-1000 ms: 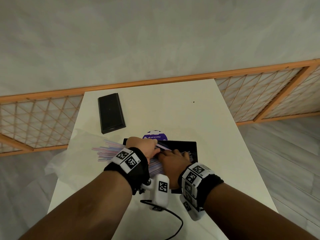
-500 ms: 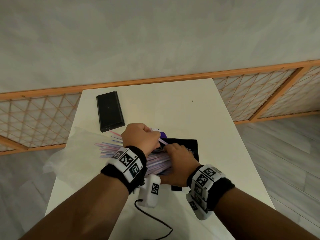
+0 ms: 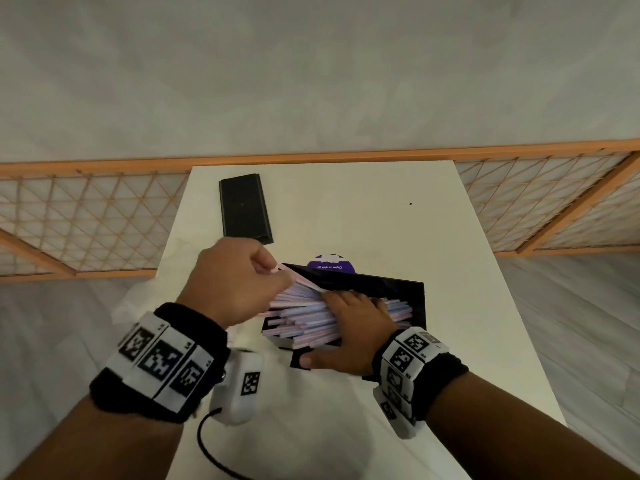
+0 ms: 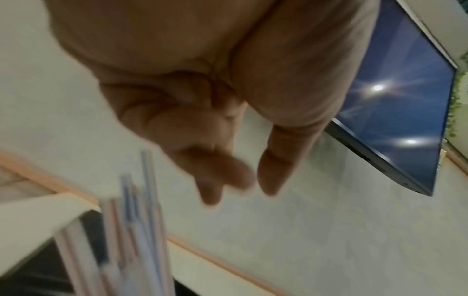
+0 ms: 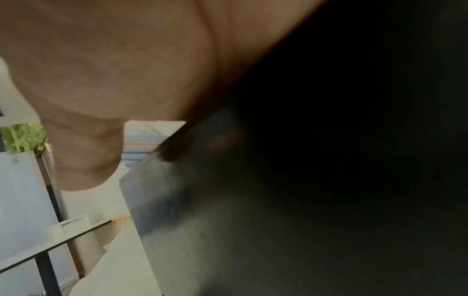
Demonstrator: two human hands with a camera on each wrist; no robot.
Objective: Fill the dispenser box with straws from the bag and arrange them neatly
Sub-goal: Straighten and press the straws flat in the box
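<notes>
The black dispenser box (image 3: 388, 284) lies open on the white table (image 3: 450, 306), packed with a pile of pink, blue and white straws (image 3: 301, 318). My right hand (image 3: 349, 317) lies flat on the pile with straight fingers, its thumb stretched along the box's near side. My left hand (image 3: 277, 271) hovers at the left ends of the straws with its fingers curled. In the blurred left wrist view, nothing sits between the left hand's (image 4: 243, 186) thumb and fingers, and straws (image 4: 142, 230) poke up below. The right wrist view shows straws (image 5: 139, 148) past the thumb. A white plastic bag (image 3: 135, 306) lies under my left forearm.
The box's black lid (image 3: 244, 209) lies at the back left of the table. A purple round sticker (image 3: 330, 263) shows behind the box. A low orange lattice fence (image 3: 86, 220) runs behind the table. A black cable (image 3: 207, 445) trails from my left wrist.
My left hand has lifted off the straws and drawn slightly left. The straw ends that stuck out over the bag no longer show. My right hand has spread flat on the pile.
</notes>
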